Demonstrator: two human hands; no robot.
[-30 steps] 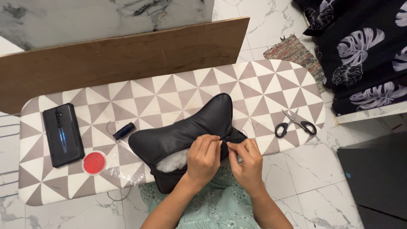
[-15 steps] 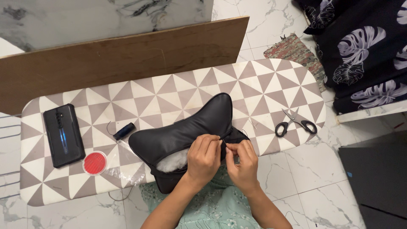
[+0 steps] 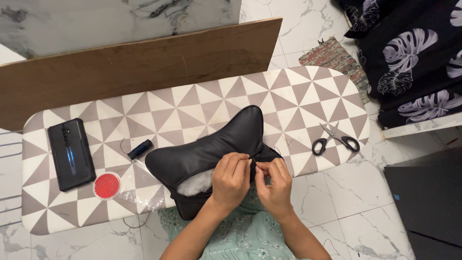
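I see left hand [image 3: 231, 179] pinching the black cushion [image 3: 207, 153] seam | right hand [image 3: 274, 184] fingertips closed beside it, needle unclear | cushion on patterned board [image 3: 298, 96], white stuffing [image 3: 195, 184] showing

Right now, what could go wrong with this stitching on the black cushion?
The left hand and right hand pinch together at the black cushion seam, so a needle slip could prick a finger. White stuffing bulges from the open gap and may snag. Scissors lie near the board's edge.

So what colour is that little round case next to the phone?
Red, the round case, clearest in the head view.
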